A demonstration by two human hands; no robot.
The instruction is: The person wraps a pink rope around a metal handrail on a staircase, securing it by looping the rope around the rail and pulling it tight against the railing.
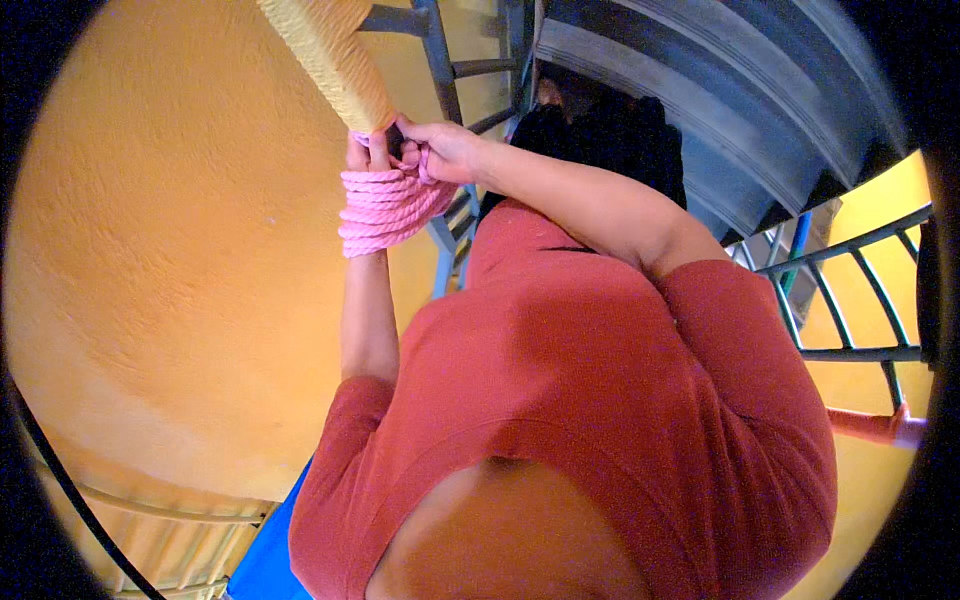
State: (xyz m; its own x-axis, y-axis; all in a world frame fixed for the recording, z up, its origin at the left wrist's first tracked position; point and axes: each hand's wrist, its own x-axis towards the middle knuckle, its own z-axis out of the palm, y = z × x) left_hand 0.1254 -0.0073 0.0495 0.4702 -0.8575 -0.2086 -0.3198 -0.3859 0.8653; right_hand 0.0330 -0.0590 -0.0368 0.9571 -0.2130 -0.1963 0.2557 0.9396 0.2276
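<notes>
A handrail wound tightly in yellow rope slopes down from the top of the view. At the lower end of its winding, my left hand is closed about the rail, its fingers partly hidden. Several loops of pink rope hang around my left wrist and forearm. A short bit of pink rope also shows against the rail, beside my left fingers. My right hand reaches across from the right, closed on a strand of the pink rope, thumb and forefinger touching the end of the yellow winding.
An orange-yellow wall rises close on the left. Grey stairs curve away at the upper right. Metal railing bars stand behind the handrail, and another railing runs at the right. Something bright blue shows at the lower left.
</notes>
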